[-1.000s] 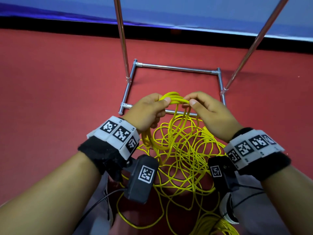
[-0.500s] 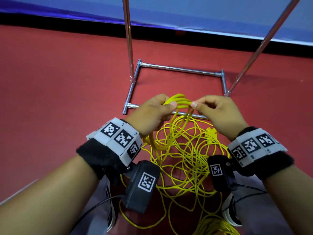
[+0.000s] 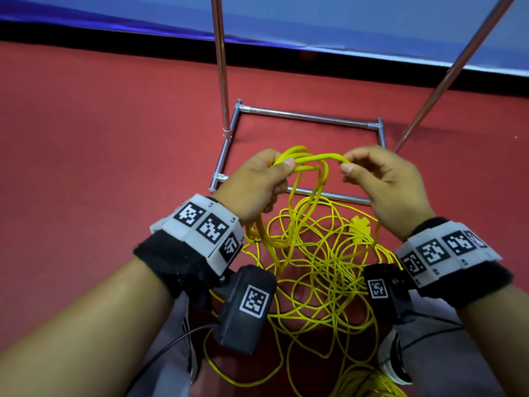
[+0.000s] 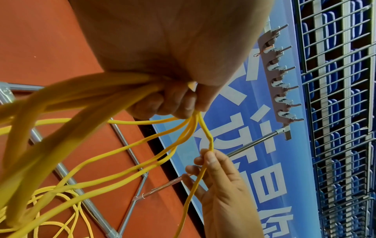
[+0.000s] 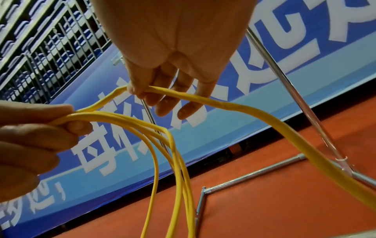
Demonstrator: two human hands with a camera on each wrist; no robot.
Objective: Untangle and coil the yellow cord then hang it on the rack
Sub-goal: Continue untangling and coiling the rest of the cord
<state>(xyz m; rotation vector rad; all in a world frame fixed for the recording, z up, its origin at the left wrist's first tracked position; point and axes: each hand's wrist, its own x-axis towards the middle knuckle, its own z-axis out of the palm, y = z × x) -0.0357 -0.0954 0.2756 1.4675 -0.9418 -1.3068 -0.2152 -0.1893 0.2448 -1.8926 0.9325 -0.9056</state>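
Observation:
A long yellow cord (image 3: 320,262) lies in a loose tangle on the red floor between my arms. My left hand (image 3: 257,181) grips a bundle of several coiled loops (image 4: 105,90) of it, thumb pressed on top. My right hand (image 3: 380,179) pinches a single strand (image 5: 183,95) between thumb and forefinger, just right of the left hand; its other fingers are spread. The metal rack (image 3: 309,117) stands right behind my hands, its hook bar (image 4: 278,75) visible in the left wrist view. A yellow plug (image 3: 359,224) sits in the tangle.
The rack's two upright poles (image 3: 219,61) rise past the top of the head view, and its base frame lies on the red floor. A blue banner wall (image 3: 315,18) runs behind. My legs and shoes (image 3: 392,359) are below the tangle.
My right hand has drawn away to the right from the left hand, pulling a strand out between them. Both hands sit slightly lower in the view.

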